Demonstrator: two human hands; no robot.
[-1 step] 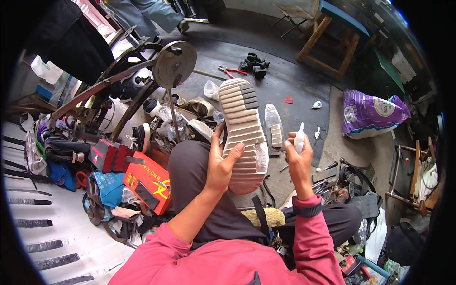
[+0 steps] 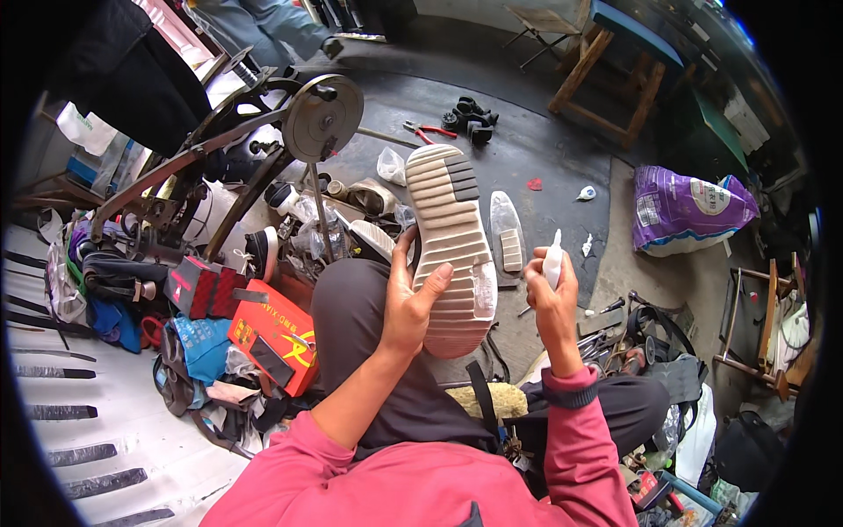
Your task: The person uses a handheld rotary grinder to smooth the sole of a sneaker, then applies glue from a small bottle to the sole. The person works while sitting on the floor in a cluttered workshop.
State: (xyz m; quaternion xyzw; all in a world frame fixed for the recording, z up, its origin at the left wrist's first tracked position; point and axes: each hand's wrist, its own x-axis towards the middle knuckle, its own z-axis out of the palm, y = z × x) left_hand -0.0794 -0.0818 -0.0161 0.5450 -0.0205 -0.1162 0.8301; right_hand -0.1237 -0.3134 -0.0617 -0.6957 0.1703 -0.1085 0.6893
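Observation:
My left hand (image 2: 416,303) grips a shoe (image 2: 448,246) by its side, thumb pressed on the ribbed sole. The pale sole faces up at me, with a dark grey patch at its far end and a whitish, glossy spot near its right edge. The shoe's upper is hidden beneath. To the right of it, my right hand (image 2: 553,285) is closed round a small white squeeze bottle (image 2: 552,262) with its narrow nozzle pointing up. The nozzle stays apart from the shoe. Just beyond, between the two hands, another sole (image 2: 507,233) lies on the ground.
A hand-cranked machine (image 2: 322,119) with a big wheel stands at left. Beside my left knee lies an orange shoebox (image 2: 277,338). Red-handled pliers (image 2: 430,133) rest farther off. A purple sack (image 2: 689,209) sits at right, near a pile of tools (image 2: 615,342). A blue-topped stool (image 2: 637,31) stands behind.
My hands, the shoe and the bottle look almost unmoved. At the top left, another person's trouser leg and foot have shifted slightly.

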